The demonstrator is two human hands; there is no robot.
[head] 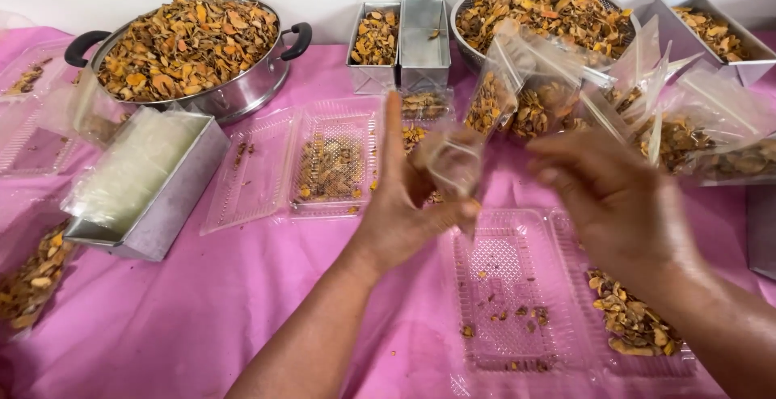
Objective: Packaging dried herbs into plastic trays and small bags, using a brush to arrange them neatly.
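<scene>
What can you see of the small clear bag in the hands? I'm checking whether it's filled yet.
The small clear plastic bag is thin, glossy and crumpled, held above the pink tablecloth. The left hand pinches it; the blurred right hand is close beside it. It looks empty, though blur hides detail.

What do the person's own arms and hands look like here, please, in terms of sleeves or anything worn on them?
Both forearms are bare as far as the picture shows: no sleeve reaches into view. The left hand wears no glove, and no ring, watch or bracelet is visible on it. The right hand is likewise ungloved and bare at the wrist, though motion blur hides fine detail on its fingers.
</scene>
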